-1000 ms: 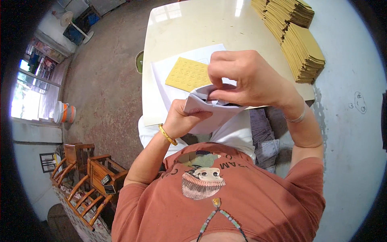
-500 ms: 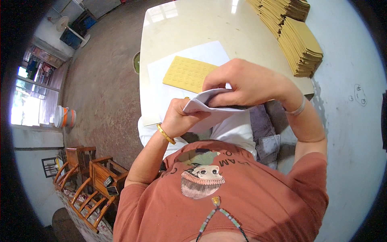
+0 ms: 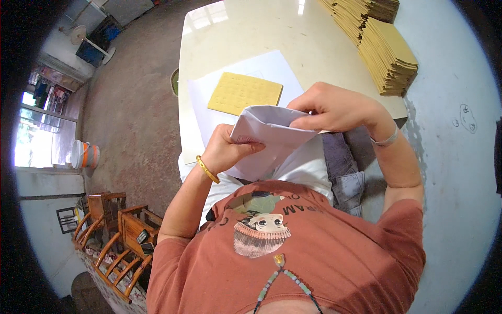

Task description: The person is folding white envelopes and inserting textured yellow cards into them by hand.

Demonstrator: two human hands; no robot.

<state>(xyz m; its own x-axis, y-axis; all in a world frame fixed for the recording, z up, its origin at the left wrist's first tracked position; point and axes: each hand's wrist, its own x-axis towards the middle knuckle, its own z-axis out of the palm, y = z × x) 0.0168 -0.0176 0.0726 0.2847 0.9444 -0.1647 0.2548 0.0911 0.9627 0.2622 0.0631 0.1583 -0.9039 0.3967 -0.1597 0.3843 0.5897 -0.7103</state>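
Observation:
Between my hands, just past the table's near edge, is a white paper bag (image 3: 280,137) with its mouth spread open. My left hand (image 3: 224,150) is closed on the bag's left side, its thumb lying across the front. At the right end of the mouth, my right hand (image 3: 337,109) pinches the paper rim, some fingers hidden behind it. Beyond the bag lies a yellow card (image 3: 244,93) with rows of raised marks. It rests on white paper sheets (image 3: 203,112) on the glossy cream table (image 3: 235,39).
Tall stacks of yellow cards (image 3: 388,56) stand at the table's far right, beside a pale wall (image 3: 444,172). Dark cloth and pale packets (image 3: 349,187) sit below the table's right corner. Wooden chairs (image 3: 133,225) and a white-and-orange bucket (image 3: 85,154) are on the left.
The bag's mouth has widened and its front now faces up more. My right hand has turned and drawn right along the rim; my left hand has shifted slightly left.

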